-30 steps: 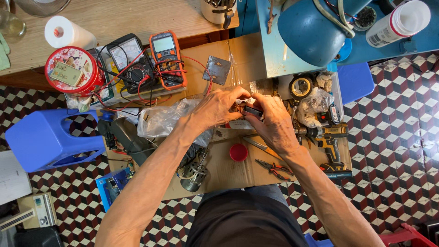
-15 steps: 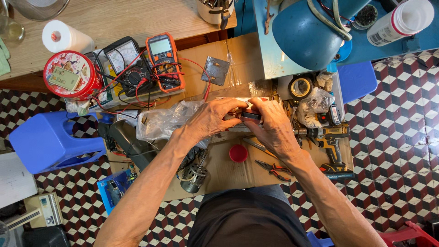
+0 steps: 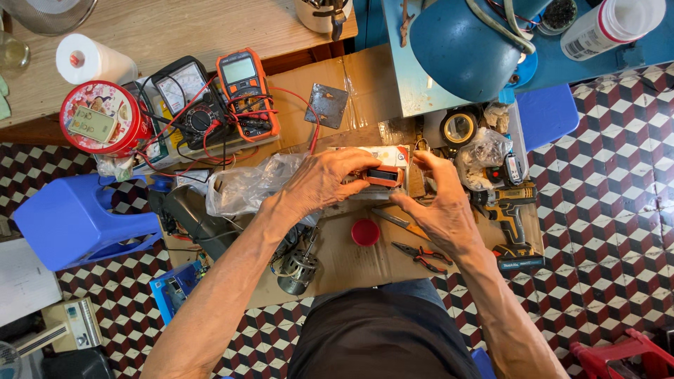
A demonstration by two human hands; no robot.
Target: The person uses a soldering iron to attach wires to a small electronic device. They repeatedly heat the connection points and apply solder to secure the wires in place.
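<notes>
Hands met over a low cardboard-covered bench (image 3: 351, 77), seen from straight above the seated person. The left hand (image 3: 324, 181) was curled shut around a small orange and black block (image 3: 384, 177), thumb and fingers pinching its near end, and the block lay against a flat white and grey unit (image 3: 393, 156) at the middle of the bench. The right hand (image 3: 441, 203) rested just beside it with fingers loosely spread and bent, fingertips touching the unit's right edge, gripping nothing that I could make out. The block looked rigid, light and hard-shelled (probably moulded plastic, perhaps a little slick), so a pinch across its short sides seemed the sound place to hold it; the unit beneath looked stiff too, and better steadied by its edges than lifted. A crumpled clear plastic bag (image 3: 246, 186) lay under the left wrist. Near the right hand lay red-handled pliers (image 3: 420, 254), a red round cap (image 3: 365, 231) and a cordless drill (image 3: 511, 214). Farther back stood an orange multimeter (image 3: 244, 91) and a black analogue meter (image 3: 184, 102) with red leads, a red round tin (image 3: 98, 118), a roll of tape (image 3: 460, 128) and a blue lamp shade (image 3: 467, 42). A blue plastic stool (image 3: 70, 221) stood on the chequered floor to the left.
</notes>
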